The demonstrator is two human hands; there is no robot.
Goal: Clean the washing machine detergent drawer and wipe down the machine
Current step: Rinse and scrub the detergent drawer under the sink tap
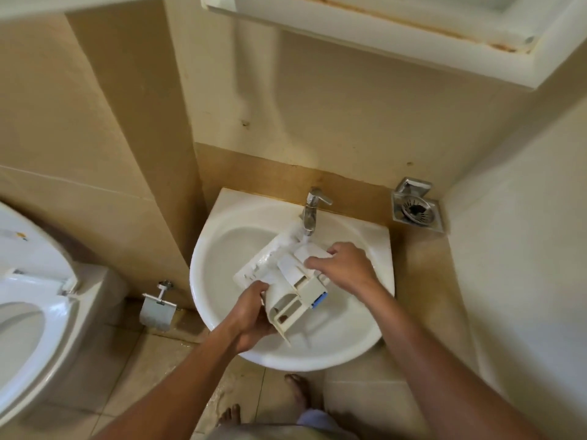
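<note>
The white detergent drawer (290,290), with several compartments and a small blue part at its right side, is held tilted over the white basin (219,249). My left hand (254,315) grips its near lower end. My right hand (346,268) clasps the drawer's far upper end, right under the chrome tap (313,211). Water runs from the tap onto the far end of the drawer. The washing machine is not in view.
A toilet (28,296) with its lid up stands at the left. A paper holder (157,309) hangs on the wall beside the basin. A metal floor drain (416,209) lies to the right. A mirror cabinet (381,33) hangs overhead. My bare feet stand on wet tiles.
</note>
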